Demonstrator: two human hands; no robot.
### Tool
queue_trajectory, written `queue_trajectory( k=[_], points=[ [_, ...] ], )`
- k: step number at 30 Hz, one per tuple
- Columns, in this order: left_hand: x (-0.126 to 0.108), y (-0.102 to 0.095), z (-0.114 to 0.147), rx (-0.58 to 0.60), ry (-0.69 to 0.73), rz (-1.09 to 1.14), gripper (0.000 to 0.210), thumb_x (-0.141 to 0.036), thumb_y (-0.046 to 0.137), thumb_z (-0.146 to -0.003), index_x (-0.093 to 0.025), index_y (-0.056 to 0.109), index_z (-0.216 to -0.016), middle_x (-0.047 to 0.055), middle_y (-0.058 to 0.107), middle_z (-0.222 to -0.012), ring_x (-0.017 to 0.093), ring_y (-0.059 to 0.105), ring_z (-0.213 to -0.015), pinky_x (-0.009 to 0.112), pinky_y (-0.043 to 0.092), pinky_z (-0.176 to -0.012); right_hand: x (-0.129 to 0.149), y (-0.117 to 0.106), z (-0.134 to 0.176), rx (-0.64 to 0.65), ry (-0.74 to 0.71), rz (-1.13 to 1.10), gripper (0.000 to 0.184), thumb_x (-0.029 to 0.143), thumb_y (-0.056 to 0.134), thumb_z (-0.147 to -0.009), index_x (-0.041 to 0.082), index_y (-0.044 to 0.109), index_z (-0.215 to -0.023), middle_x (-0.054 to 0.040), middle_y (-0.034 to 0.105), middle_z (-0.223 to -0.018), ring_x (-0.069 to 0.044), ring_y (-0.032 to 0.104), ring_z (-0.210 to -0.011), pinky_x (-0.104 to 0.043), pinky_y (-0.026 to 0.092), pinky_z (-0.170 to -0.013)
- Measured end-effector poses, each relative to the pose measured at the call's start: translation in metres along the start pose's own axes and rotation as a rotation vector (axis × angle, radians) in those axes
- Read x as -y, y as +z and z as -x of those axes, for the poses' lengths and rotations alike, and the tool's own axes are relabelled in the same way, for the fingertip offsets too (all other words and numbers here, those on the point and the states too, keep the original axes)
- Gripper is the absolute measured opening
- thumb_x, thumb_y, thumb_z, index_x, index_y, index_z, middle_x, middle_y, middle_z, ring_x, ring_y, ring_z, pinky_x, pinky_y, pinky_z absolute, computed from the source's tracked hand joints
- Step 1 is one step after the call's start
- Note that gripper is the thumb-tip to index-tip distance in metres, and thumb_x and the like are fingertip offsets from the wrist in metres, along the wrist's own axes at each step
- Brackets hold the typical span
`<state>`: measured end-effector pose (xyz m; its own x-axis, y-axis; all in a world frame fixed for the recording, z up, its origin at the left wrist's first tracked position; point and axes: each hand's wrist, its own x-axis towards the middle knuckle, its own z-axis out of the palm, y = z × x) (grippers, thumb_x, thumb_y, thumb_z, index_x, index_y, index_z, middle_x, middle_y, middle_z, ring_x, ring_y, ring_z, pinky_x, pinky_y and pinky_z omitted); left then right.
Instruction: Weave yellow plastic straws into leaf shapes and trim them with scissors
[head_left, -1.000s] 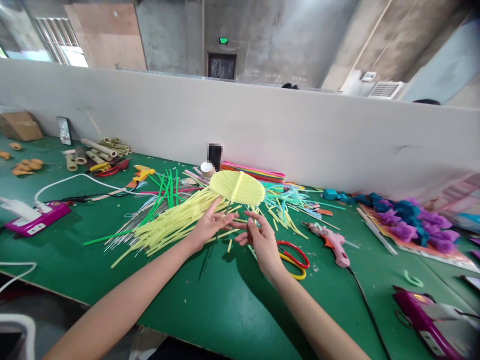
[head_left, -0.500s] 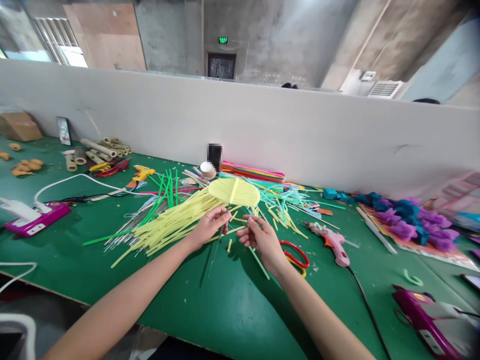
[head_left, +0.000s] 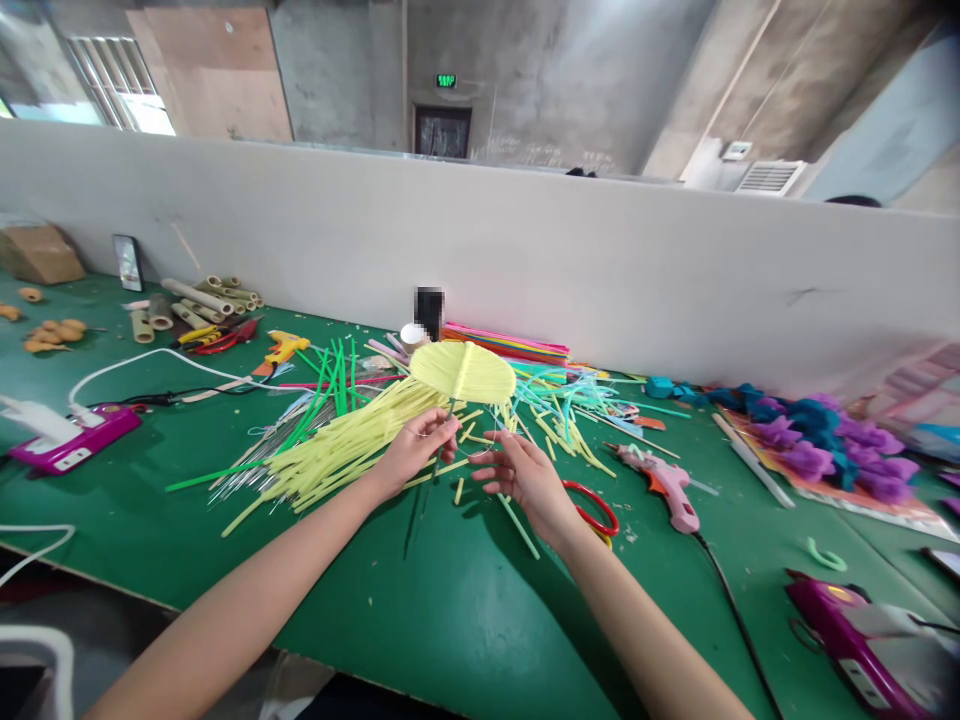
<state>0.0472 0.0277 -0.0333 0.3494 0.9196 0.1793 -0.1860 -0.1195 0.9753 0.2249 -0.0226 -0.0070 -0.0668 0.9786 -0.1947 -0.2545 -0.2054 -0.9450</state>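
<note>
My left hand pinches the thin dark stem of a yellow pipe-cleaner leaf, whose flat oval head with a raised middle rib stands above my fingers. The stem's lower end points down toward the table. Close by on the right, my right hand has thumb and forefinger pinched on a fine thread or wire, which curves across toward the stem. Its other fingers are loosely curled. Under and left of my hands lies a bundle of yellow pipe cleaners. Red-handled scissors lie partly behind my right wrist.
A pink glue gun with a trailing cable lies to the right, near purple and teal flowers. At left are a yellow glue gun, bamboo pieces and a purple power strip. A pale partition closes the table's back.
The yellow leaf has risen slightly and shifted a little left, with its stem still in my left hand. The thread between my hands now shows as a wider curve.
</note>
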Motion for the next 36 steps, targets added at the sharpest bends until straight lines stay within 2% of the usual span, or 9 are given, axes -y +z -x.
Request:
queue_trajectory(
  k=[8, 14, 17, 21, 25, 27, 31, 34, 36],
  points=[
    [0.001, -0.002, 0.000, 0.019, 0.025, -0.067, 0.033, -0.047, 0.060, -0.083, -0.016, 0.058, -0.093, -0.001, 0.059, -0.071, 0.010, 0.057, -0.058, 0.024, 0.048, -0.059, 0.005, -0.002, 0.000, -0.010, 0.042, -0.083, 0.022, 0.032, 0.060, -0.086, 0.016, 0.062, -0.100, -0.0081, 0.074, -0.077, -0.013, 0.068, -0.062, -0.019, 0.054, -0.054],
    [-0.002, -0.002, 0.000, 0.003, -0.005, -0.028, 0.034, -0.047, 0.062, -0.082, -0.016, 0.059, -0.094, -0.001, 0.059, -0.072, 0.011, 0.056, -0.059, 0.025, 0.048, -0.060, 0.008, 0.000, 0.000, 0.002, -0.026, -0.009, 0.029, 0.039, 0.067, -0.081, 0.017, 0.062, -0.099, -0.0068, 0.074, -0.081, -0.013, 0.068, -0.062, -0.021, 0.054, -0.054],
    [-0.006, -0.001, 0.001, 0.006, -0.013, -0.002, 0.034, -0.046, 0.063, -0.082, -0.015, 0.062, -0.095, -0.001, 0.057, -0.073, 0.011, 0.056, -0.061, 0.025, 0.047, -0.061, 0.007, -0.002, 0.000, -0.006, -0.056, 0.036, 0.031, 0.044, 0.065, -0.082, 0.018, 0.062, -0.099, -0.0082, 0.074, -0.089, -0.016, 0.070, -0.070, -0.024, 0.056, -0.058],
    [-0.009, 0.001, 0.006, 0.112, 0.009, -0.033, 0.033, -0.045, 0.065, -0.081, -0.015, 0.063, -0.093, -0.001, 0.056, -0.072, 0.011, 0.055, -0.061, 0.024, 0.046, -0.063, 0.005, -0.003, 0.000, 0.136, -0.030, -0.053, 0.032, 0.043, 0.063, -0.083, 0.019, 0.064, -0.104, -0.0094, 0.072, -0.105, -0.019, 0.069, -0.092, -0.028, 0.056, -0.075],
    [-0.012, 0.003, 0.009, 0.211, -0.014, -0.033, 0.030, -0.043, 0.066, -0.080, -0.016, 0.063, -0.092, -0.001, 0.057, -0.072, 0.011, 0.056, -0.063, 0.025, 0.047, -0.064, 0.007, -0.006, -0.003, 0.231, 0.014, -0.152, 0.035, 0.045, 0.058, -0.087, 0.020, 0.064, -0.110, -0.0090, 0.069, -0.114, -0.020, 0.067, -0.101, -0.032, 0.053, -0.083],
    [-0.014, 0.003, 0.009, 0.192, -0.026, -0.029, 0.030, -0.042, 0.067, -0.080, -0.016, 0.063, -0.093, -0.001, 0.058, -0.071, 0.012, 0.057, -0.063, 0.025, 0.047, -0.065, 0.010, -0.012, -0.007, 0.191, -0.007, -0.198, 0.034, 0.047, 0.055, -0.087, 0.022, 0.063, -0.109, -0.0077, 0.066, -0.119, -0.020, 0.065, -0.106, -0.033, 0.053, -0.085],
    [-0.020, 0.001, 0.007, 0.067, -0.024, -0.091, 0.031, -0.041, 0.070, -0.077, -0.015, 0.066, -0.093, -0.001, 0.059, -0.072, 0.011, 0.057, -0.060, 0.025, 0.047, -0.064, 0.014, -0.027, -0.016, 0.032, -0.072, -0.249, 0.034, 0.051, 0.055, -0.086, 0.025, 0.061, -0.107, -0.0056, 0.064, -0.122, -0.022, 0.062, -0.110, -0.035, 0.054, -0.086],
    [-0.019, 0.000, 0.005, -0.052, 0.009, -0.159, 0.034, -0.043, 0.069, -0.077, -0.015, 0.068, -0.096, 0.000, 0.061, -0.071, 0.011, 0.057, -0.056, 0.024, 0.046, -0.059, 0.007, -0.024, -0.016, -0.141, -0.150, -0.090, 0.041, 0.049, 0.062, -0.081, 0.026, 0.056, -0.113, -0.0073, 0.061, -0.122, -0.022, 0.063, -0.106, -0.036, 0.056, -0.083],
    [-0.016, -0.002, 0.005, -0.167, 0.061, -0.218, 0.041, -0.044, 0.067, -0.078, -0.016, 0.066, -0.107, 0.001, 0.062, -0.078, 0.011, 0.058, -0.052, 0.023, 0.044, -0.052, 0.000, -0.013, -0.010, -0.297, -0.343, 0.108, 0.048, 0.044, 0.069, -0.076, 0.027, 0.052, -0.118, -0.0068, 0.060, -0.121, -0.021, 0.062, -0.104, -0.034, 0.055, -0.081]
  ],
)
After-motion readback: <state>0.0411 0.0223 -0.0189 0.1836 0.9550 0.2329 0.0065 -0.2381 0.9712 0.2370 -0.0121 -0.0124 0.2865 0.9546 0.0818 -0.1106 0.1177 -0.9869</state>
